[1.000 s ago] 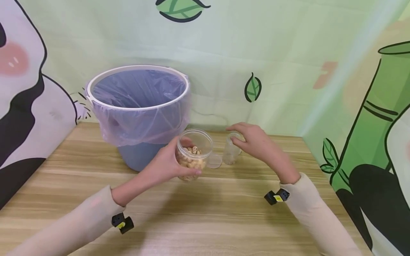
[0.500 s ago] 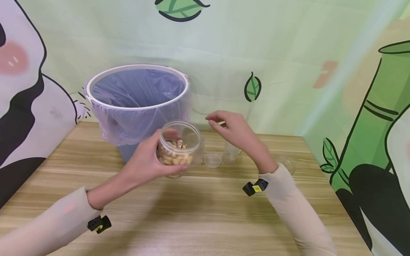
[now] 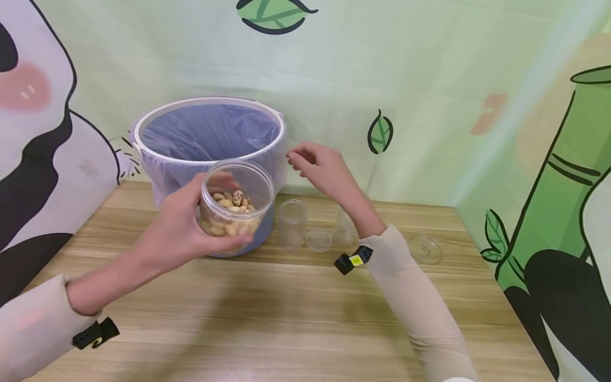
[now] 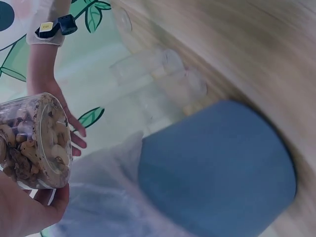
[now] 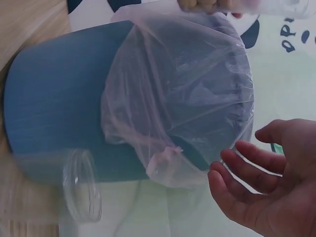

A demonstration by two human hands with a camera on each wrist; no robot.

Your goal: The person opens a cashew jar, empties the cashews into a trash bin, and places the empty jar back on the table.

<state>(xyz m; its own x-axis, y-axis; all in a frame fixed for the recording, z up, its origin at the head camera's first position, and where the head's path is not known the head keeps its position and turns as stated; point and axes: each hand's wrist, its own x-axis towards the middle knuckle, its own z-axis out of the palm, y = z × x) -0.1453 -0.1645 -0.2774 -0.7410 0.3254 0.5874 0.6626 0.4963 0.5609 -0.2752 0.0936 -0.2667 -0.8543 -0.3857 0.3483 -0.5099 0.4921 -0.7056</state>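
My left hand (image 3: 179,223) grips an uncapped clear plastic jar (image 3: 215,212) with its thumb along the near side. Pale nuts (image 4: 24,153), some darker pieces among them, partly fill the jar. It is tilted in front of a blue bin (image 5: 59,98) lined with a pinkish, see-through bag (image 5: 197,89). To the right of the bin's rim, my right hand (image 3: 324,170) hovers with fingers loosely bent. In the right wrist view nothing lies in that hand, and its fingertips appear close to the bag's edge.
A clear jar (image 3: 293,225) stands on the wooden table (image 3: 286,318) right of the bin. Beside it lies a small round lid (image 3: 319,241). Another clear container (image 3: 345,233) is partly behind my right arm. Farther right lies a larger clear lid (image 3: 426,250).
My left hand has carried the jar of nuts leftward and up, to the bin's front. My right hand has left the clear container and moved left and up toward the bin.
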